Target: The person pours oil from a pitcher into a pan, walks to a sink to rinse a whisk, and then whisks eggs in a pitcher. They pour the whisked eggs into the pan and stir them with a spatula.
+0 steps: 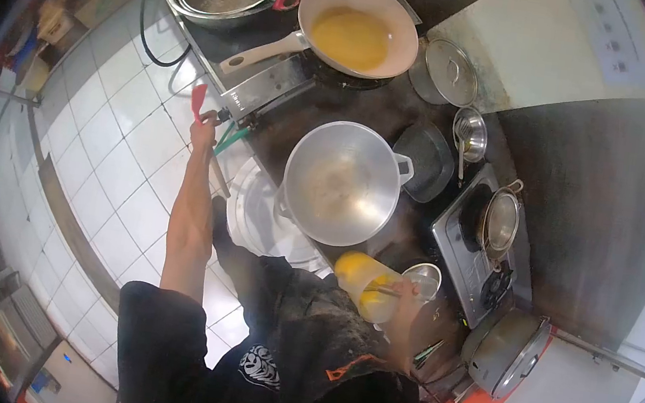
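The worktop (374,107) is dark brown. A big silver pan (341,184) sits by its front edge, with a dark square pan (425,166) just behind. A yellow tub (358,270) is by the front edge too. Near the back edge are a pot with a lid (449,76), a small metal bowl (474,127) and a flat silver stove (459,238).

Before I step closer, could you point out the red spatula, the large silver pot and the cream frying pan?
Red spatula (198,101): head view, on its red head.
Large silver pot (303,175): head view, on its inner wall.
Cream frying pan (404,38): head view, on its inner wall, beside the yellow liquid (350,38).
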Available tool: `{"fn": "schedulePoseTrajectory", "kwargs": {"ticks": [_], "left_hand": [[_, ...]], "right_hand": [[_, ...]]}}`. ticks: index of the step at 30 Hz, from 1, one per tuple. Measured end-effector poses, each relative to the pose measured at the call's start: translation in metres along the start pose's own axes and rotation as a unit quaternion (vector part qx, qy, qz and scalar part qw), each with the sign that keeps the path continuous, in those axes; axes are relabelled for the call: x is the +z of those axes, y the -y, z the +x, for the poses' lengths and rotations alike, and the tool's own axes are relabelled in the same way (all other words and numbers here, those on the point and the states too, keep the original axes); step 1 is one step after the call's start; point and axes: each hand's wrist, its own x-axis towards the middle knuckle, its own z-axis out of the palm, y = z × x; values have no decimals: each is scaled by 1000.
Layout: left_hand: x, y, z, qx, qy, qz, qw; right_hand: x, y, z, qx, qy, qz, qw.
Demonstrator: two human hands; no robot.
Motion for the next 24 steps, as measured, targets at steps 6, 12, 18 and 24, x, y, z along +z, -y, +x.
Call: {"fn": "schedulePoseTrajectory", "kwargs": {"ticks": [6, 12, 18, 24], "left_hand": [[26, 5, 18, -36, 0, -81, 996], [23, 11, 34, -108, 8, -79, 991], [25, 22, 26, -59, -16, -79, 995], [2, 66, 30, 26, -26, -2, 999]], "right_hand": [[7, 9, -13, -32, 2, -46, 998], [26, 28, -17, -69, 10, -82, 994], [23, 20, -12, -90, 33, -87, 992], [15, 5, -7, -93, 38, -45, 994]]}}
